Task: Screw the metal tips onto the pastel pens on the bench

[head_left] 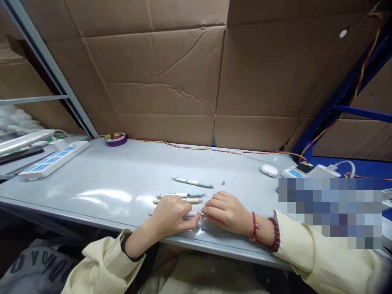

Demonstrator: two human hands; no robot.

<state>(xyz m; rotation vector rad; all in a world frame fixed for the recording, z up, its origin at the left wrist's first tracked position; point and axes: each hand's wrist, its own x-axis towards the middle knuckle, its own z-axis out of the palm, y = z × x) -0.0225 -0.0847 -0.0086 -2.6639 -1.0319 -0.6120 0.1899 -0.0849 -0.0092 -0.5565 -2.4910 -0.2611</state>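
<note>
Left hand (pixel 171 214): grip closed, thumb and fingers round the pink pen (pixel 192 213) close to its right end; the palm hides much of the barrel, likely because a low hold stops it rolling or turning.
Right hand (pixel 225 212): grip nearly closed, fingertips pinching the tip (pixel 202 214) at that same end; so small a part seems to call for a fingertip pinch.
Wrists: both near the front edge, apparently so the two grips can meet in line along the pen.
Pink pen: lies along the near part of the tabletop (pixel 147 161), nearest the person; slim, pale pink, its left end showing past the hand.
Tip: short, silvery, shiny; whether it is joined to the barrel I cannot tell.
Other pens: yellow pen (pixel 192 200) and blue pen (pixel 197 194) lie just beyond, roughly parallel, partly behind the left hand; far pen (pixel 192 182), white and grey, lies apart at a slant, perhaps to leave the hands room.
Grey bit (pixel 223 183): small, alone beyond the right hand; too small to identify.
</note>
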